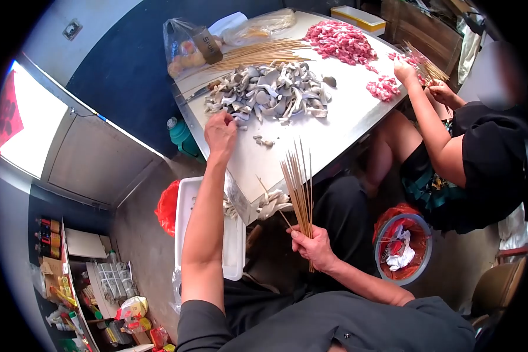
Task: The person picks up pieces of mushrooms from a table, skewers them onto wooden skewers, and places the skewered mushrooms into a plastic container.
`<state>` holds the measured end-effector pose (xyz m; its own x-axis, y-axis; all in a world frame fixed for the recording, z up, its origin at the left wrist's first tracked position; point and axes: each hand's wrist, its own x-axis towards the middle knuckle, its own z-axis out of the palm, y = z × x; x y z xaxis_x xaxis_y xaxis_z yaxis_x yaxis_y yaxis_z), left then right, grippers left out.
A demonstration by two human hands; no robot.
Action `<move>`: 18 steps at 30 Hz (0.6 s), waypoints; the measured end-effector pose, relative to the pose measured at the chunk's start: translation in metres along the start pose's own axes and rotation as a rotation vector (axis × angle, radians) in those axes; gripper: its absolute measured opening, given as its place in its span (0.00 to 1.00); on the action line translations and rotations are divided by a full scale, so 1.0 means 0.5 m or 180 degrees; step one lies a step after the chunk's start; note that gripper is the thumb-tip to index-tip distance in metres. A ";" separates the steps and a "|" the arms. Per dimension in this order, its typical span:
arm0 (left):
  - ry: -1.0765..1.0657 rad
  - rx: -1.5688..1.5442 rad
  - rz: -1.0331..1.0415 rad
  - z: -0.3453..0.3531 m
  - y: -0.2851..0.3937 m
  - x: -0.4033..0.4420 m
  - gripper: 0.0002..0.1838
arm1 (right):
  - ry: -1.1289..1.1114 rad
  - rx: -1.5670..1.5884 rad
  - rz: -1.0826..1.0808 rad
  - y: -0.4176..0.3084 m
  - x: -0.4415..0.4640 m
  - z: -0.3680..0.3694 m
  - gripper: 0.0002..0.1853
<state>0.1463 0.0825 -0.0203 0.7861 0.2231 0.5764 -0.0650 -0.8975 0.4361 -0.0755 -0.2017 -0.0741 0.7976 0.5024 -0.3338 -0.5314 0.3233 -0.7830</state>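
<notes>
Grey-white mushroom pieces lie in a heap on the metal-edged table. At the heap's near left edge is my left hand, its fingers pressed together; what they hold, if anything, is hidden. My right hand grips a bundle of bamboo skewers over the table's near edge. One skewer in that hand slants away to the left, and pale mushroom pieces are threaded near it. A few small scraps lie between the heap and the bundle.
Loose skewers, a plastic bag and a red meat pile lie farther back. A co-worker's hands hold skewers at the right. A white tray and a lined bin stand below the table; a teal bottle is left.
</notes>
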 end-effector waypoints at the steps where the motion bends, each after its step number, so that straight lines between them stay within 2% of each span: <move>1: -0.0149 -0.0076 -0.0176 -0.007 0.007 -0.004 0.07 | 0.0007 0.0024 -0.0036 0.001 0.001 -0.002 0.11; 4: -0.0366 -0.0276 -0.0493 -0.026 0.020 -0.022 0.06 | 0.0011 0.0044 -0.0057 0.006 0.003 -0.004 0.10; 7: -0.0355 -0.0024 -0.0150 -0.039 0.017 -0.029 0.05 | -0.0043 0.0039 -0.0051 0.005 0.005 0.004 0.10; 9: 0.0000 -0.0046 0.0245 -0.034 0.019 -0.017 0.07 | -0.0065 0.0049 -0.0071 0.004 0.007 0.008 0.10; 13: -0.0019 -0.0117 0.0778 -0.031 0.035 0.000 0.09 | 0.0004 0.0031 -0.0045 0.008 -0.004 0.004 0.10; 15: -0.0617 0.0157 0.0927 -0.030 0.029 0.007 0.10 | 0.0017 0.0071 -0.0012 0.007 -0.008 0.001 0.10; 16: -0.0621 0.0148 0.0933 -0.031 0.033 0.009 0.10 | -0.0012 0.0071 -0.0009 0.006 -0.010 -0.002 0.11; 18: -0.0991 -0.0078 0.0295 -0.038 0.037 0.009 0.07 | -0.0046 0.0066 -0.0001 0.007 -0.011 -0.004 0.11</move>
<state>0.1368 0.0743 0.0033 0.9261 0.0104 0.3772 -0.1570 -0.8983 0.4104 -0.0813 -0.2049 -0.0760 0.7936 0.5137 -0.3259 -0.5371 0.3399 -0.7720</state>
